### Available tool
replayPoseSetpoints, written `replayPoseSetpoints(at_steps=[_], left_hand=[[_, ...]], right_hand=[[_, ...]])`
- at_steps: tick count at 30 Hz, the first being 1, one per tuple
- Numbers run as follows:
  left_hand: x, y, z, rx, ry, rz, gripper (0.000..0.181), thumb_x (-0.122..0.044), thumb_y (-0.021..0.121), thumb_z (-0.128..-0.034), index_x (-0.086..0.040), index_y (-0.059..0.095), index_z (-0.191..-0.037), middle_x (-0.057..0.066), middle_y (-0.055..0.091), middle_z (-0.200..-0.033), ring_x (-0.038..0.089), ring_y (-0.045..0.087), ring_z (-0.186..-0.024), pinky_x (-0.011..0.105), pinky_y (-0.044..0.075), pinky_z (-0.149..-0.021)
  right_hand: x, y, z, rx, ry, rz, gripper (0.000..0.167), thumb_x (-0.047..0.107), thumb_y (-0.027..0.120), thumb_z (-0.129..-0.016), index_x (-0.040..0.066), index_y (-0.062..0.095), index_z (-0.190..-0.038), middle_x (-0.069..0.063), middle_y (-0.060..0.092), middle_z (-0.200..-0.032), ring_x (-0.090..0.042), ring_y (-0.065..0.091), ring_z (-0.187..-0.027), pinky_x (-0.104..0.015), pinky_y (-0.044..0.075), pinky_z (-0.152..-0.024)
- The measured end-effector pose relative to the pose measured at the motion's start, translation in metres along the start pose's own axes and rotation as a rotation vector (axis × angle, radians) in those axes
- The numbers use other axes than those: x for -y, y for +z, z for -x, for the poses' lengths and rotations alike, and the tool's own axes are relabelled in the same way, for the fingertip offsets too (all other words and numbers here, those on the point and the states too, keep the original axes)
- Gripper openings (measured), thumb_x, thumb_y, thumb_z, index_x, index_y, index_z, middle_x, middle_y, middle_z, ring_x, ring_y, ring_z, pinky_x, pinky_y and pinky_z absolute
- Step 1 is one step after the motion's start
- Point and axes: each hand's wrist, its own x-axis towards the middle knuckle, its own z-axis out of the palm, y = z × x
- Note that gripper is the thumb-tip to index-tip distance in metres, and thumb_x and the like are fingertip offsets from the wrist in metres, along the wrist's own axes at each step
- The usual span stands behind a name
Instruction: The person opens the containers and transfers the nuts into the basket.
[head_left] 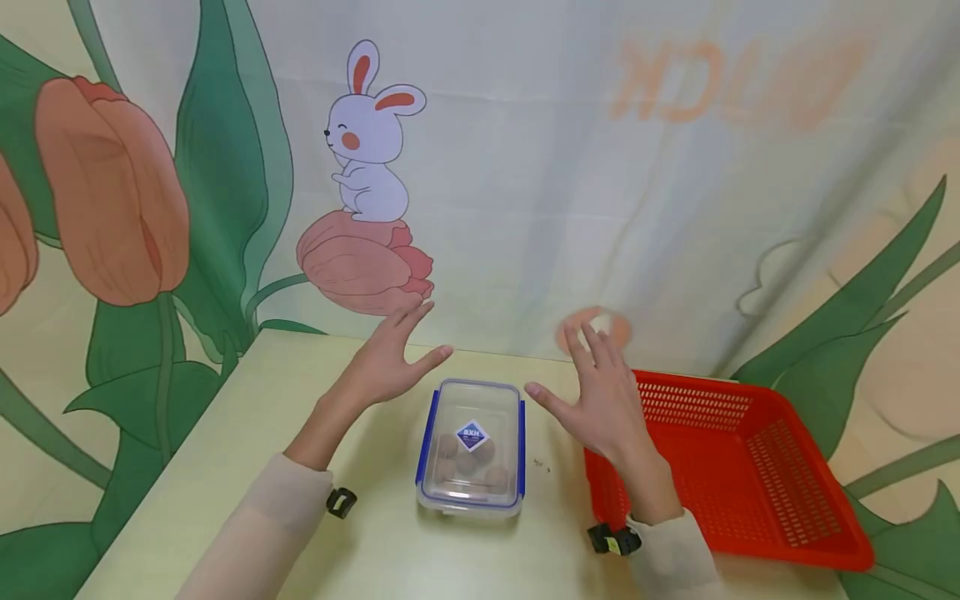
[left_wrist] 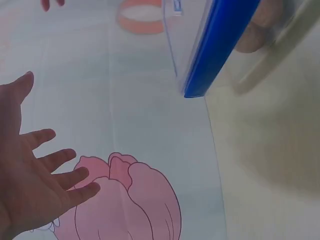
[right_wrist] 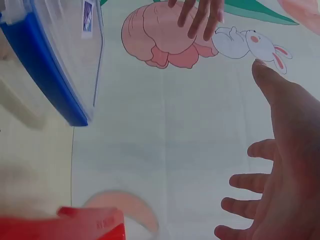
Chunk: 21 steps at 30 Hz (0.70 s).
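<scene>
A clear box (head_left: 471, 509) with blue clips (head_left: 427, 437) and round brown things (head_left: 483, 452) inside stands near the table's (head_left: 225, 442) back edge. The left hand (head_left: 386, 362) and right hand (head_left: 606, 407) are apart on either side of it, spread and touching nothing. I cannot tell whether the clips are latched; a loose one could let the lid (head_left: 457, 404) lift and spill the contents. A swing of the right hand might knock the red basket (head_left: 723, 475) on the table's right side. The lid's sticker (head_left: 472, 435) seems to read "BXH"; the curtain's (head_left: 495, 250) orange letters (head_left: 697, 79) are unclear.

We are looking at a curtained-off nook — a pale table (head_left: 262, 400) against cloth hangings (head_left: 510, 208) printed with tulips (head_left: 112, 200) and a white rabbit (head_left: 375, 187) — though we cannot tell what building holds it.
</scene>
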Motion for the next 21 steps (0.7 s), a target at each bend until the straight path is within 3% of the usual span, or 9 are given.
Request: replayPoseSetpoints(at_steps=[5, 11, 17, 21], left_hand=[[0.006, -0.003, 0.007, -0.093, -0.019, 0.103, 0.083, -0.066, 0.060, -0.0998, -0.027, 0.032, -0.167, 0.003, 0.034, -0.171, 0.033, 0.031, -0.157, 0.067, 0.031, -0.119], [0.015, 0.009, 0.016, -0.181, -0.021, 0.179, 0.074, -0.056, 0.063, -0.1029, -0.024, 0.039, -0.165, 0.005, 0.042, -0.166, 0.032, 0.039, -0.153, 0.062, 0.038, -0.118], [0.013, 0.026, 0.024, -0.108, -0.079, 0.301, 0.072, -0.050, 0.063, -0.1052, -0.013, 0.040, -0.163, 0.011, 0.045, -0.163, 0.034, 0.043, -0.149, 0.054, 0.043, -0.116], [0.013, 0.037, 0.028, -0.073, -0.129, 0.322, 0.074, -0.052, 0.061, -0.1053, -0.012, 0.040, -0.163, 0.014, 0.045, -0.162, 0.036, 0.044, -0.149, 0.056, 0.045, -0.114]], right_hand=[[0.010, 0.009, 0.012, -0.009, 0.047, -0.073, 0.101, 0.068, 0.067, -0.092, 0.024, 0.021, -0.171, -0.014, 0.024, -0.174, -0.043, 0.026, -0.157, -0.076, 0.030, -0.115], [0.020, 0.025, 0.024, 0.010, 0.111, -0.185, 0.099, 0.067, 0.066, -0.094, 0.028, 0.018, -0.171, -0.007, 0.018, -0.177, -0.041, 0.024, -0.158, -0.077, 0.034, -0.111], [0.030, 0.043, 0.032, 0.006, 0.195, -0.356, 0.094, 0.067, 0.064, -0.096, 0.029, 0.021, -0.171, -0.005, 0.021, -0.176, -0.037, 0.025, -0.158, -0.076, 0.033, -0.112], [0.033, 0.057, 0.032, -0.014, 0.228, -0.452, 0.091, 0.064, 0.064, -0.098, 0.025, 0.025, -0.170, -0.008, 0.026, -0.174, -0.038, 0.029, -0.157, -0.073, 0.034, -0.114]])
